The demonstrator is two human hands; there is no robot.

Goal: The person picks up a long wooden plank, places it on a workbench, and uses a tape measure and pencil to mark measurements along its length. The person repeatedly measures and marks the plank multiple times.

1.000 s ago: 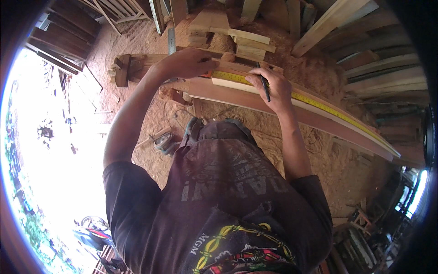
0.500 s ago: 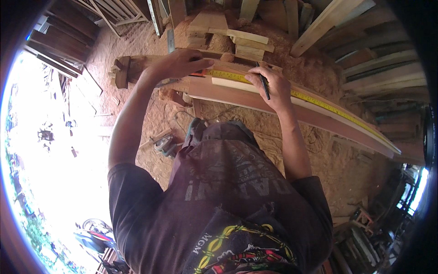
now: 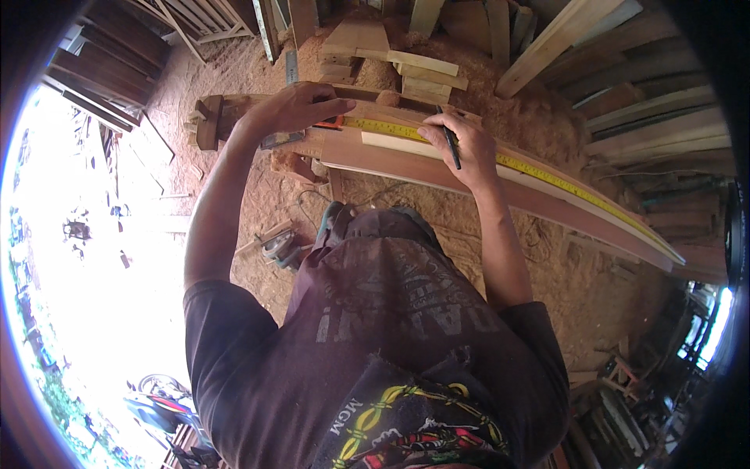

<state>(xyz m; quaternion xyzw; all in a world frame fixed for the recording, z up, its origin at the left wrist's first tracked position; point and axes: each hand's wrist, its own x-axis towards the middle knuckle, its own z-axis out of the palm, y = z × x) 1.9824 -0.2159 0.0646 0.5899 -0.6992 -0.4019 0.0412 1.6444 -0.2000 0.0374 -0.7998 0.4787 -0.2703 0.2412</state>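
Note:
A yellow tape measure blade runs along a long wooden board that stretches away to the right. At its left end, my left hand is closed over the orange and black tape measure case, which it mostly hides. My right hand pinches a dark pen, tilted across the fingers, and rests on the blade and board edge. A reddish board lies along the near side of the pale one. Close below my left wrist is a flat metal piece, partly covered.
A wooden bench end shows at the left. Wood offcuts are stacked beyond the boards, with planks at the right. A power tool sits on the sawdust-covered floor near my legs, its cable beside it.
My left hand has shifted slightly left with the tape case, and a finger now stretches out more. The blade has slid a little left; my right hand has barely moved.

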